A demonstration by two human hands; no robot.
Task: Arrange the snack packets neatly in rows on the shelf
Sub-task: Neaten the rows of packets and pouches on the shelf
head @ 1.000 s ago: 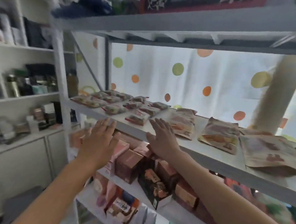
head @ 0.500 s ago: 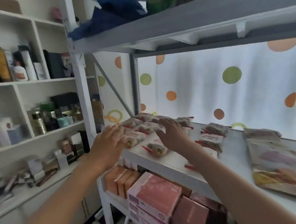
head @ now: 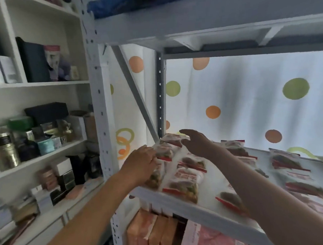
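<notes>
Several clear snack packets [head: 183, 179] with red strips lie flat in loose rows on the white metal shelf [head: 200, 211]. My left hand [head: 140, 163] rests with straight fingers on the packets at the shelf's left front corner. My right hand [head: 197, 142] hovers open, fingers stretched leftward, over the packets near the back left corner. More packets [head: 288, 162] lie further right along the shelf. The image is blurred, so packet edges are hard to tell.
A grey upright post [head: 99, 107] stands at the left of the shelf, and another shelf [head: 207, 15] hangs close overhead. Pink and orange boxes [head: 156, 234] fill the level below. A white cabinet with jars and boxes [head: 25, 142] stands to the left. A dotted curtain [head: 250, 98] hangs behind.
The view has swung left and closer to the shelf's left end. Both hands have moved forward onto and over the packets at the left corner.
</notes>
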